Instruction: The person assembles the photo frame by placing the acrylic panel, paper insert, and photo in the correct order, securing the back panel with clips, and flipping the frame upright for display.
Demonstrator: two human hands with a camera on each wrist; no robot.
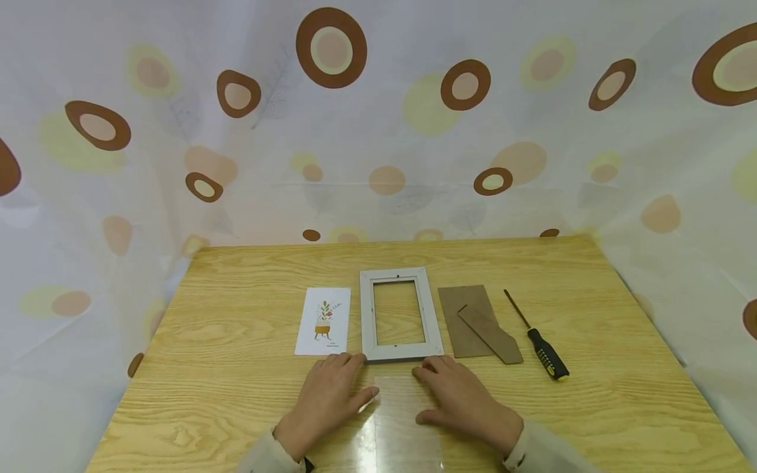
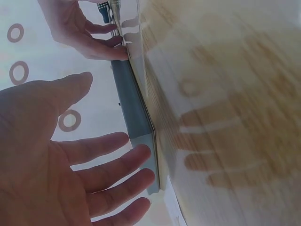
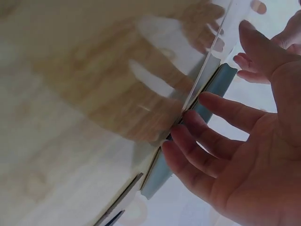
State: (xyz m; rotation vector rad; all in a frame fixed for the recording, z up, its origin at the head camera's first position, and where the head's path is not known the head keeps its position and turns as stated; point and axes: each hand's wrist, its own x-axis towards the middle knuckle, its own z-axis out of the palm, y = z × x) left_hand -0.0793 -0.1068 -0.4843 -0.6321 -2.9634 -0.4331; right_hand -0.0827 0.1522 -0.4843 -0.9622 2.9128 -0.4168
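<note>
A white picture frame (image 1: 367, 315) lies flat on the wooden table, its opening showing bare wood. My left hand (image 1: 325, 402) rests near the frame's lower left corner, with the fingers loosely extended. By the lower right corner is my right hand (image 1: 464, 402), its fingers slightly bent and holding nothing. Both wrist views show fingertips close to the frame's grey-blue side edge (image 2: 129, 103); whether they touch it I cannot tell. Between the hands lies a clear sheet (image 1: 405, 427), its near end cut off by the head view's lower border.
Left of the frame is a white card (image 1: 307, 328) with a potted-plant picture. To the right lie a brown backing board (image 1: 467, 299) and, overlapping it, a brown stand piece (image 1: 497, 338). A black-handled screwdriver (image 1: 545, 351) lies farther right. Patterned cloth (image 1: 378, 131) surrounds the table's back and sides.
</note>
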